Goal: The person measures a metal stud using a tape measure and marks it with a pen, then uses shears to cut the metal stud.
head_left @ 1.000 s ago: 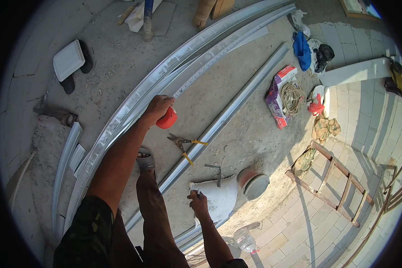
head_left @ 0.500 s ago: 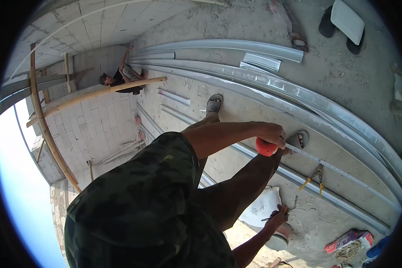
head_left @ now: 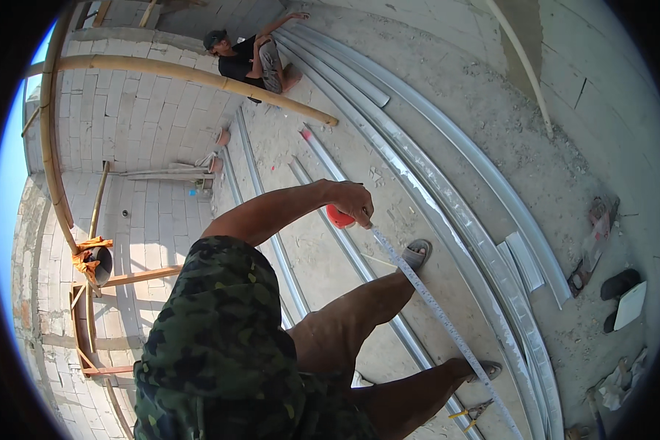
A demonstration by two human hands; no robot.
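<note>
Clasping the red tape measure [head_left: 337,216] in the left hand [head_left: 353,203], fingers curled round the case, left of the metal channel bundle [head_left: 519,326]. Cannot tell the right hand's state (out of view). Runs the white blade [head_left: 444,320] lengthwise along the bundle's left side, passing both sandalled feet [head_left: 416,256]. Leaves a strip of concrete floor [head_left: 398,220] before the bundle's edge; seats a co-worker [head_left: 236,66] by its far end.

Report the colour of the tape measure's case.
Red; the case, partly covered by the left hand, shows best in the head view.
</note>
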